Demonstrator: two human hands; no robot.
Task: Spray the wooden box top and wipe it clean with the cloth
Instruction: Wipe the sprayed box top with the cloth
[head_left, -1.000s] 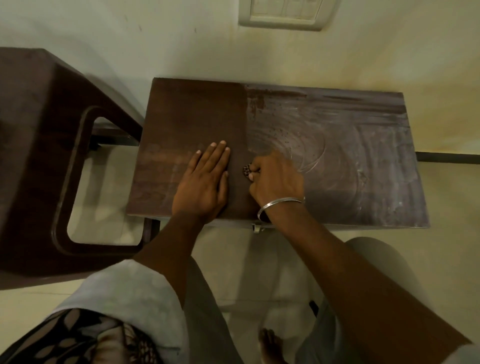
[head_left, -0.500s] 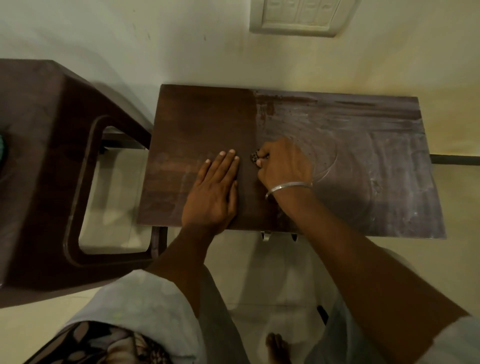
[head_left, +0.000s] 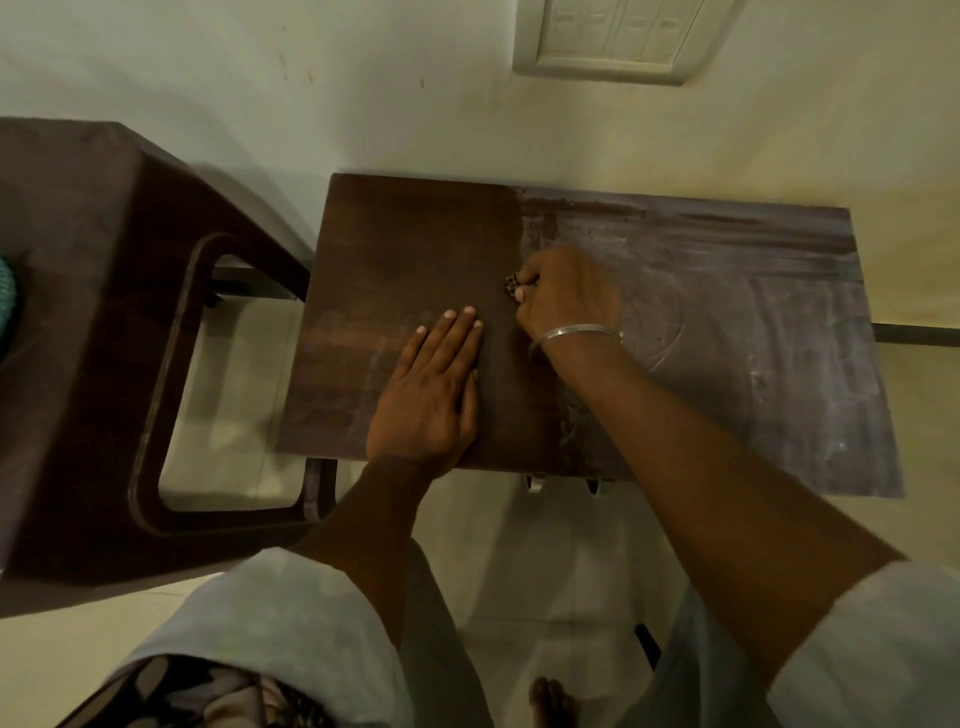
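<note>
Both hands are pressed onto the wooden box top (head_left: 701, 322). A small bunched cloth (head_left: 512, 285), mostly hidden, is gripped in the closed right hand (head_left: 569, 296) at the boundary between the dark left part and the dusty, streaked right part. The left hand (head_left: 428, 395) is laid flat, fingers extended, holding nothing. A dark stool (head_left: 104, 322) is seen just left.
</note>
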